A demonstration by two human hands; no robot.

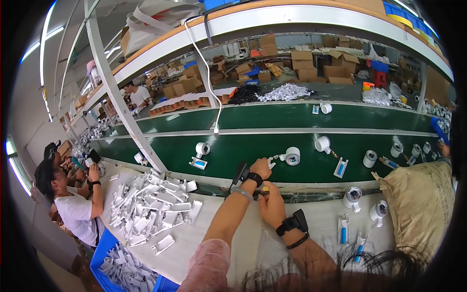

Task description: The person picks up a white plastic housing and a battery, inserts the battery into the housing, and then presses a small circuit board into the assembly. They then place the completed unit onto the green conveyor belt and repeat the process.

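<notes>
Head view of a workstation beside a green conveyor belt (253,151). The left hand (261,168) is stretched forward over the near edge of the belt, its fingers closed on a small white clip-like part (271,162). Just beyond that part, to the right and touching or nearly touching it through a short link, lies a white tape roll (292,156) on the belt; the roll therefore sits ahead and slightly right of the left grip, with its round face turned up toward the camera. The right hand (271,207) rests lower, at the front edge of the desk (316,219), fingers curled together around something small and yellowish that cannot be made out clearly; it is well short of the roll, so the left hand is the nearer one. A pile of white plastic holders (151,204) lies on the desk to the left, and more rolls with holders (352,197) stand to the right. A seated co-worker (73,204) works at the far left, apart from these hands
</notes>
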